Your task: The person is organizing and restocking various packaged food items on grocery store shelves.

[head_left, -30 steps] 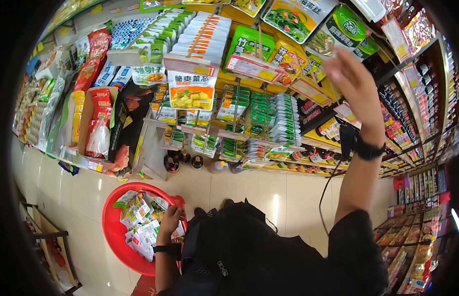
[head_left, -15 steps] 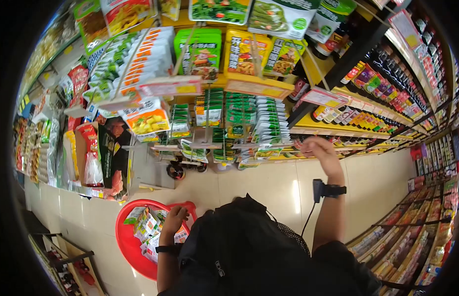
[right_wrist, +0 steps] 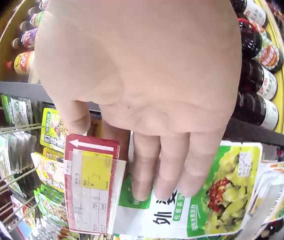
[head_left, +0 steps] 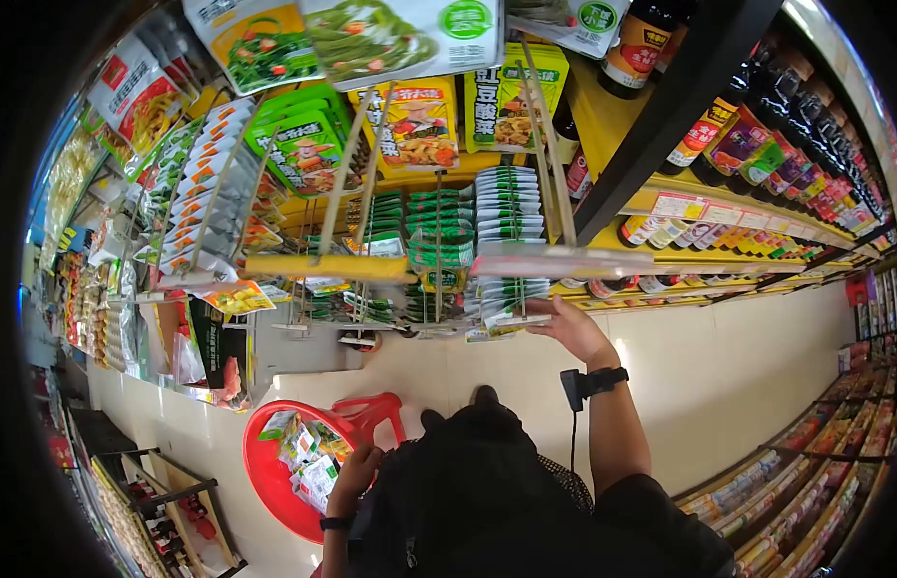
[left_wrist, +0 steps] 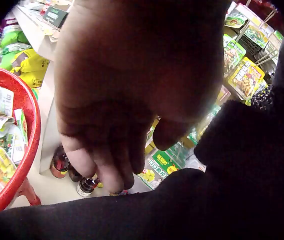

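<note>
My right hand [head_left: 569, 332] is at the front of a hanging row of white-and-green pickled vegetable packets [head_left: 511, 226]. In the right wrist view, its straight fingers [right_wrist: 169, 165] lie over the front packet [right_wrist: 227, 190], beside a red-edged price tag [right_wrist: 89, 185] that partly hides the index finger. The thumb sits behind the tag's upper edge. My left hand [head_left: 359, 470] hangs loosely bent beside a red plastic basket [head_left: 259, 467], with nothing visible in it. Several packets [head_left: 314, 467] lie inside the basket.
More packets [head_left: 405, 125] hang from metal hooks above. Dark sauce bottles [head_left: 723, 130] fill the shelves to the right, behind a black upright post [head_left: 660, 120]. Wrapped goods [head_left: 776, 501] line a rack at lower right. A wooden stand [head_left: 193, 520] is at lower left.
My right hand has come down and left from the upper packets to the lower row. The view has shifted closer to the hooks. My left hand stays by the basket.
</note>
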The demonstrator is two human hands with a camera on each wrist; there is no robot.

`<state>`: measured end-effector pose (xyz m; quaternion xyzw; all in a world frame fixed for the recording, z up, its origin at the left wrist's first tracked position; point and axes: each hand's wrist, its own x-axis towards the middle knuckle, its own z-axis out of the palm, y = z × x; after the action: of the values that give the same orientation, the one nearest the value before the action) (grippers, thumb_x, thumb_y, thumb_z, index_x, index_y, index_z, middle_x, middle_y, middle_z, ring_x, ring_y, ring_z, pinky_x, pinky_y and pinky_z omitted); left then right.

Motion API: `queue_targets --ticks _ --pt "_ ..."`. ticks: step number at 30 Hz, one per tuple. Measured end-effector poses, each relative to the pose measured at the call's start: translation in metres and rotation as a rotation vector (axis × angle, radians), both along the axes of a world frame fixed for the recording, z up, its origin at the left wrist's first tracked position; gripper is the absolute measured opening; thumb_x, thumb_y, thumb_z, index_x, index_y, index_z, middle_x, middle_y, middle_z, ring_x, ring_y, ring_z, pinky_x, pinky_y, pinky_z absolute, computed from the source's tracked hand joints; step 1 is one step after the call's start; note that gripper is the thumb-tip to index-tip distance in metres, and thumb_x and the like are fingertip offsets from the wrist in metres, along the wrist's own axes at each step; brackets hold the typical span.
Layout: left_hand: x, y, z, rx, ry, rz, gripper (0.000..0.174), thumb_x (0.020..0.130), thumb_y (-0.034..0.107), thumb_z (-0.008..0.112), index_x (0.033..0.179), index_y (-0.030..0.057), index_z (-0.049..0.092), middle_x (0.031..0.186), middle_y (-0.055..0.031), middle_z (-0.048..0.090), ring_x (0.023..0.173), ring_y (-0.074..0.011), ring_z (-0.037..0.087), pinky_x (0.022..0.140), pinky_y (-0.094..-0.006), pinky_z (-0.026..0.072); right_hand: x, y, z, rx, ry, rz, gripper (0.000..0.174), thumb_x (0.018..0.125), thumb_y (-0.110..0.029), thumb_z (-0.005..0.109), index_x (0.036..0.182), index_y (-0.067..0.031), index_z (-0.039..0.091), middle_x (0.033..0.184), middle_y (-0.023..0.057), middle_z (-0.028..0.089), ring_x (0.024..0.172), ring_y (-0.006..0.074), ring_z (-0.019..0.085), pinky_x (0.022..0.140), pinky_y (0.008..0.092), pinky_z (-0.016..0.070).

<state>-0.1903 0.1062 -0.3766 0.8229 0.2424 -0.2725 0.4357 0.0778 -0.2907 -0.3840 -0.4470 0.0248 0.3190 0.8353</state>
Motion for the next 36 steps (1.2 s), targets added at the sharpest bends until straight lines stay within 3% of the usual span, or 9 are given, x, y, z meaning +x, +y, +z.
queue_targets --ticks 5,13,19,25,34,36 --pt "-0.010 -0.016 -0.004 0.009 -0.036 0.036 0.028 0.093 0.027 0.052 0.097 0.0000 0.059 0.085 -0.0156 0.063 0.085 -0.0265 0.063 0.075 -0.0359 0.0468 0.017 -0.002 -0.025 0.117 -0.053 0.102 0.054 0.097 -0.040 0.047 0.131 0.0016 0.047 0.132 0.0158 0.052 0.123 0.0272 0.050 0.104 0.0405 0.0386" --pt "-0.011 -0.037 -0.001 0.040 0.038 0.064 0.027 0.092 0.025 0.052 0.096 -0.0002 0.060 0.092 -0.0176 0.066 0.092 -0.0290 0.063 0.079 -0.0378 0.0468 0.027 0.005 -0.016 0.220 -0.045 0.144 0.055 0.098 -0.039 0.045 0.135 0.0004 0.045 0.139 0.0153 0.047 0.125 0.0293 0.048 0.108 0.0383 0.0333" --pt "-0.006 -0.046 -0.002 0.040 -0.028 0.000 0.027 0.093 0.025 0.051 0.097 -0.0004 0.060 0.092 -0.0185 0.065 0.092 -0.0321 0.063 0.080 -0.0378 0.0473 0.025 0.003 -0.012 0.211 -0.034 0.127 0.055 0.097 -0.039 0.045 0.133 0.0027 0.046 0.134 0.0154 0.051 0.124 0.0284 0.050 0.107 0.0382 0.0340" --pt "-0.003 -0.049 -0.004 0.014 -0.058 0.013 0.027 0.093 0.025 0.051 0.099 0.0003 0.060 0.093 -0.0201 0.065 0.092 -0.0349 0.063 0.079 -0.0389 0.0473 0.019 -0.010 -0.022 0.234 0.055 0.264 0.055 0.098 -0.041 0.043 0.129 0.0032 0.050 0.128 0.0154 0.056 0.120 0.0265 0.052 0.104 0.0386 0.0368" --pt "0.000 -0.047 0.009 0.079 -0.044 -0.021 0.027 0.092 0.025 0.052 0.099 0.0007 0.061 0.094 -0.0214 0.064 0.097 -0.0355 0.062 0.081 -0.0398 0.0474 0.005 -0.005 -0.044 0.417 0.033 0.163 0.052 0.097 -0.043 0.044 0.128 -0.0016 0.052 0.131 0.0139 0.053 0.122 0.0283 0.049 0.108 0.0476 0.0335" --pt "-0.007 -0.040 0.002 0.077 0.004 0.007 0.028 0.092 0.026 0.052 0.100 0.0006 0.061 0.094 -0.0214 0.065 0.096 -0.0353 0.063 0.081 -0.0395 0.0475 0.004 0.000 -0.044 0.374 0.043 0.100 0.057 0.095 -0.043 0.048 0.132 -0.0005 0.046 0.135 0.0187 0.047 0.127 0.0357 0.043 0.109 0.0500 0.0314"
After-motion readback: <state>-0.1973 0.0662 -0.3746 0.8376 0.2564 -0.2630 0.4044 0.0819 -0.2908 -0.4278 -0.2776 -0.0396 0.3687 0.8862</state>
